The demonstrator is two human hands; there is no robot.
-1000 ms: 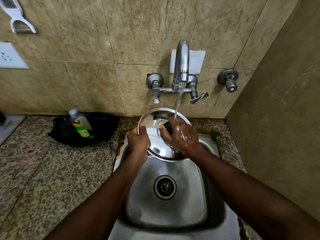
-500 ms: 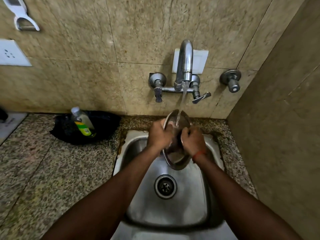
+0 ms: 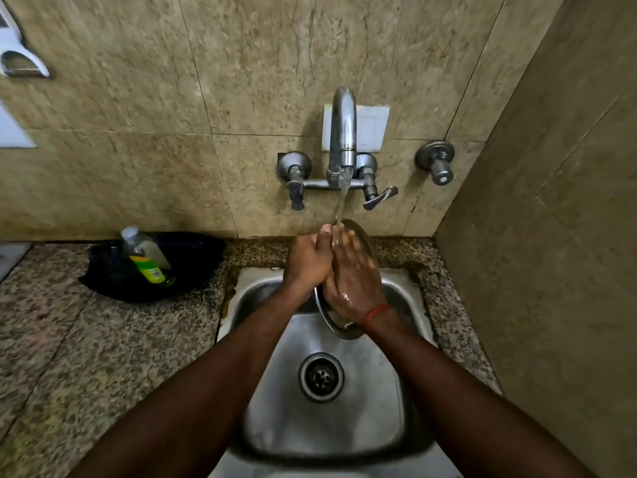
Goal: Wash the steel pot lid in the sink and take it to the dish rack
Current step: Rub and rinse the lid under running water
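Mostly hidden steel lid (image 3: 370, 244), hands (image 3: 355, 277) covering

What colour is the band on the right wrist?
Red-orange; the band shows plainly in the head view, just below the right hand.

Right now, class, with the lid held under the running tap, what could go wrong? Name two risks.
1. The steel pot lid stands on edge between the wet right hand and left hand; it might slip and drop into the sink.
2. Water from the tap strikes the hands and may splash onto the counter.
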